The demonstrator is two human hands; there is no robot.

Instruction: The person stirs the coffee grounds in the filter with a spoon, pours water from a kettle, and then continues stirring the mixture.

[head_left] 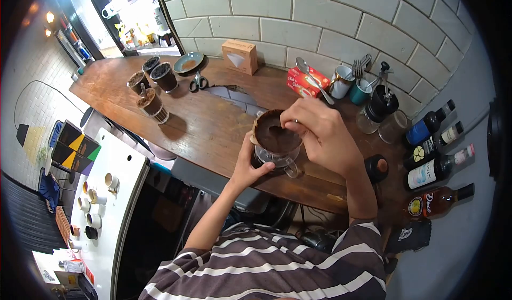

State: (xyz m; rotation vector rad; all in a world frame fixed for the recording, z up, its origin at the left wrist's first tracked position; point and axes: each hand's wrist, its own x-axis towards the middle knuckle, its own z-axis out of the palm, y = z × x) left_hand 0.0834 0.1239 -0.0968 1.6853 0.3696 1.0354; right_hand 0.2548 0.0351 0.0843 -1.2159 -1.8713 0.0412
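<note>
In the head view, a coffee dripper (257,120) lined with a filter and holding dark, wet coffee grounds (273,138) sits over a glass coffee server (278,159) at the counter's front edge. My left hand (248,164) wraps its left side, thumb against the glass and fingers near the dripper. Above the dripper's right rim, my right hand (318,132) is closed in a pinch, fingertips down over the grounds. A small shiny bit shows at those fingers; what they hold is too hidden to name.
Several cups of grounds (163,77), scissors (198,82), a blue plate (189,63) and a cardboard box (239,56) stand left and back on the wooden counter (197,124). A red box (306,82), mugs (341,81), a hand grinder (381,102) and several bottles (430,173) line the right.
</note>
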